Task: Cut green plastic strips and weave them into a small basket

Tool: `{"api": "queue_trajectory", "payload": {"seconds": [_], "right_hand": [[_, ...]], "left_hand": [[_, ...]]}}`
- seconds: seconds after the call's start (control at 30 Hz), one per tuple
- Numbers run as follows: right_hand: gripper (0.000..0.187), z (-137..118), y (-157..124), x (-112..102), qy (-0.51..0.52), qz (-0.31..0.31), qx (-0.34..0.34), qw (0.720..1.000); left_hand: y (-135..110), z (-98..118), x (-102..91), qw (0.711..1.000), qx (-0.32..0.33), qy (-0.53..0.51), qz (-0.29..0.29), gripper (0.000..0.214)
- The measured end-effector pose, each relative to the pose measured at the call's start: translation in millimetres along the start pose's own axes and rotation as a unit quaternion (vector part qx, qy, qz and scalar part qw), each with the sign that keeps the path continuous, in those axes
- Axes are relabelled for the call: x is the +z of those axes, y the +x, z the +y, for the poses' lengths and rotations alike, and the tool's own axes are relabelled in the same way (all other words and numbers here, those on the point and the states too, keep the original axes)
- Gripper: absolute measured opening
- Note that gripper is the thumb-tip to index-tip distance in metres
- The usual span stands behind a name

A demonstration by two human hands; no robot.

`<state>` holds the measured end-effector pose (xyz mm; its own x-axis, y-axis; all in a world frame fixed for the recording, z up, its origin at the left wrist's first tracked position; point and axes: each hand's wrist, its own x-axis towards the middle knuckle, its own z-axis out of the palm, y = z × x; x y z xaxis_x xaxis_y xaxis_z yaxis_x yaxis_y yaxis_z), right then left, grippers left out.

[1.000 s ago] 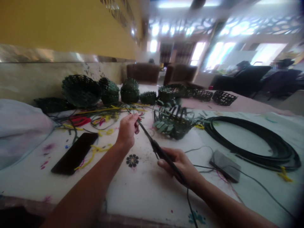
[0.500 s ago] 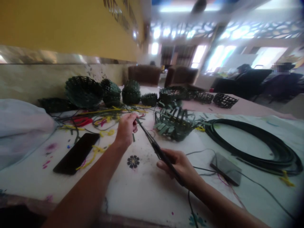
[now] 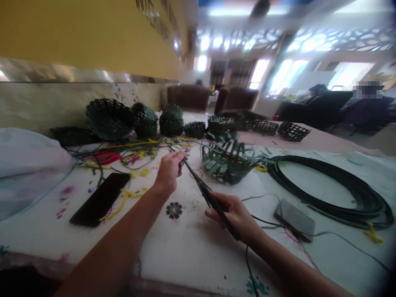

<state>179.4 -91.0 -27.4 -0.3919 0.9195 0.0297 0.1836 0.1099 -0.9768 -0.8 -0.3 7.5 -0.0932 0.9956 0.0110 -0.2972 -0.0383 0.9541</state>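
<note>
Left hand [image 3: 169, 169] pinches far end of a dark strip [image 3: 198, 185] above the bench [image 3: 185, 247]. Right hand [image 3: 235, 214] grips the near end, fingers closed round it. Strip runs taut, slanting between them. Unfinished basket [image 3: 227, 163] just beyond; phone [image 3: 100, 199] left; coil [image 3: 334, 189] right.

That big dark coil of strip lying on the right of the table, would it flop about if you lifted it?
Probably springy rather than limp: the coil holds wide, even loops on the table. It looks light for its size, being thin strip. Lifted from one side, the loops would likely sag and spread, since no tie is visible holding them together.
</note>
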Motion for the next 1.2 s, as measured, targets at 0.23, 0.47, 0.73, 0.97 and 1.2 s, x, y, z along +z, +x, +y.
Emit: {"api": "queue_trajectory", "payload": {"seconds": [0.23,0.47,0.73,0.97,1.2], "right_hand": [[0.042,-7.4,-3.9,3.2,-0.014,0.018,0.002,1.000],[0.041,-4.3,-3.5,3.1,-0.028,0.012,0.007,1.000],[0.053,-3.8,-1.9,5.2,0.038,0.007,0.044,0.998],[0.046,-1.0,-1.5,2.4,0.006,0.012,0.007,1.000],[0.044,-7.6,-6.5,3.4,0.027,0.003,0.013,1.000]], "left_hand": [[0.3,-0.3,-1.4,1.000,0.010,0.008,-0.011,0.016],[7.5,3.6,-10.2,0.994,0.088,0.054,0.024,0.024],[-1.0,-2.9,0.3,0.997,0.060,0.040,0.020,0.024],[-5.4,-7.3,5.4,0.997,0.061,0.010,0.038,0.024],[-8.1,-7.8,6.7,0.996,0.074,-0.048,0.020,0.023]]}}
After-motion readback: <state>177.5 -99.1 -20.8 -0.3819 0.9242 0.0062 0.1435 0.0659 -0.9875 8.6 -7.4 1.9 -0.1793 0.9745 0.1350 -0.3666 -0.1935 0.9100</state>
